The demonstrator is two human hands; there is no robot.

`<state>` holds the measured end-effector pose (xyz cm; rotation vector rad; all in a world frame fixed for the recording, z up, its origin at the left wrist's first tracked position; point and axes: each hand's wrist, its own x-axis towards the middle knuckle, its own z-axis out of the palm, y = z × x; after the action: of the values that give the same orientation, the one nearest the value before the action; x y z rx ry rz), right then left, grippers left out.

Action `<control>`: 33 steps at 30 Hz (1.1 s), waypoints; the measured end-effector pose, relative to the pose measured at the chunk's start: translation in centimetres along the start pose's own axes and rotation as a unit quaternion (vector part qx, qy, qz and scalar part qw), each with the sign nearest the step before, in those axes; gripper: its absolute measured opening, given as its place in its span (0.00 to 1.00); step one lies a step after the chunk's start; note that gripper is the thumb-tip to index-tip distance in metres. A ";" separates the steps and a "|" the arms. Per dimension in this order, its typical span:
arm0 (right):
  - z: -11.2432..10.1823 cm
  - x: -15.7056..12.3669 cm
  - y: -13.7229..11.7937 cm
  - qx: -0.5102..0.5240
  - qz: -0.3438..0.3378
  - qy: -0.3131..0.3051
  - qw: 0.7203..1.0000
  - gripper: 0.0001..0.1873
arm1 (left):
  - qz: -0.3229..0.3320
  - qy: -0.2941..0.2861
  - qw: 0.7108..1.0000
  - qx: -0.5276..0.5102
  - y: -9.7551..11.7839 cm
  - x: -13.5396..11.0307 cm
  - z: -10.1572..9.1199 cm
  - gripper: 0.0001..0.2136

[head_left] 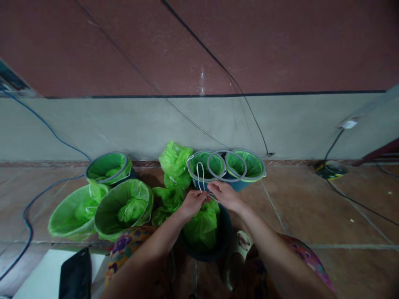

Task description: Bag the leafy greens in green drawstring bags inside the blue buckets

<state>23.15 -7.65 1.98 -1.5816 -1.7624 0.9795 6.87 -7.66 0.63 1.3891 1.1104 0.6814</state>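
Observation:
A green plastic bag [202, 228] with its top gathered stands in a dark bucket [225, 230] between my knees. Above it, a white drawstring [201, 174] loops up from between my hands. My left hand [195, 201] pinches the drawstring at the bag's neck, fingers closed. My right hand [225, 194] is close beside it, thumb and fingers closed on the string at the right. Other green bags [175, 164] sit bunched beyond my left hand, against the wall.
Green-lined buckets [149, 207] stand at the left, and more buckets with grey rings [246, 182] by the wall. A blue hose [29, 224] curves along the left floor. A black cable [358, 203] runs at right. A dark flat case [75, 274] lies on a white surface.

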 end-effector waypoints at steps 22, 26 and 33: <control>-0.1 -0.9 -0.5 0.145 -0.077 -0.029 0.986 0.14 | 0.242 -0.106 0.915 0.304 2.9 -1.5 -3.4 0.09; 0.8 -0.7 -1.1 0.172 -0.057 -0.085 0.980 0.13 | 0.311 -0.104 0.869 0.370 3.1 -1.5 -3.4 0.12; 0.0 -1.1 -0.9 0.286 0.039 -0.169 0.942 0.14 | 0.405 -0.014 0.818 0.409 2.5 -1.3 -3.1 0.11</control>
<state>22.79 -8.81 2.77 -1.1590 -1.4282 1.7014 4.16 -7.22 3.78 2.6872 0.7555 0.7915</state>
